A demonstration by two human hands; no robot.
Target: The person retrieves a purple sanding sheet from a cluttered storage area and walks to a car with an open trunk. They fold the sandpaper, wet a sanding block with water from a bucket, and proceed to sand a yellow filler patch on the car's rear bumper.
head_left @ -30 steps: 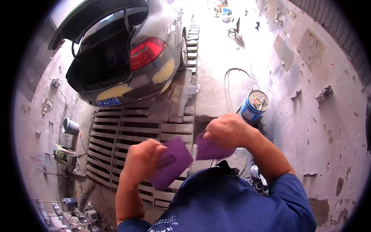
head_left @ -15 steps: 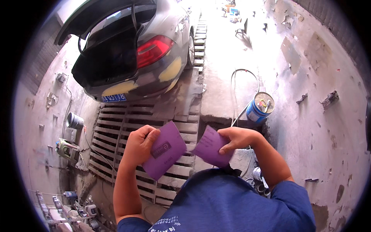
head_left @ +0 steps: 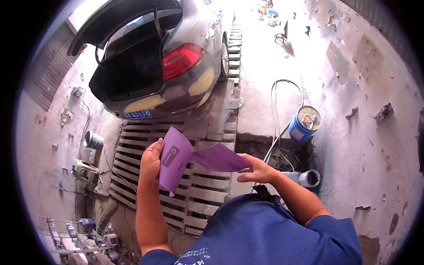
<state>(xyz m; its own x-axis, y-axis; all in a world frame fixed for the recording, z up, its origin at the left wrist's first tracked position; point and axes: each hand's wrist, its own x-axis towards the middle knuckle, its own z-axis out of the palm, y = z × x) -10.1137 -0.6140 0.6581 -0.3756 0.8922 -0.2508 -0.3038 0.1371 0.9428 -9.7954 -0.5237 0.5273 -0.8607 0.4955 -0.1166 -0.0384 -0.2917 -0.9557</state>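
Over the far edge of the slatted floor grating (head_left: 203, 206) stands a dark grey car (head_left: 176, 96), its boot (head_left: 132, 73) open and yellow patches (head_left: 202, 84) on its rear. Everything has slid a little rightward since the earlier views, as if the head had turned slightly left; the car itself looks unchanged. Outside the grating's right edge, near the wall (head_left: 353, 168), a blue bucket (head_left: 301, 129) stands as it did.

The real change is in the air above the grating, between its left and right edges. Half a second ago a gap parted the left purple sheet (head_left: 174, 165) from the right purple sheet (head_left: 221, 158); now their inner edges meet or overlap, I cannot tell which. The left one stands steeper and curls; the right one lies flatter, its outer end seen past the grating's right edge. For the handling in progress, this seems to mean that the two are being dealt with together.

The left hand (head_left: 151, 160) grips its sheet by the outer edge. The right hand (head_left: 258, 170) has loosened: its thumb, laid on the paper before, is now apart, and whether the other fingers pinch the sheet cannot be told.
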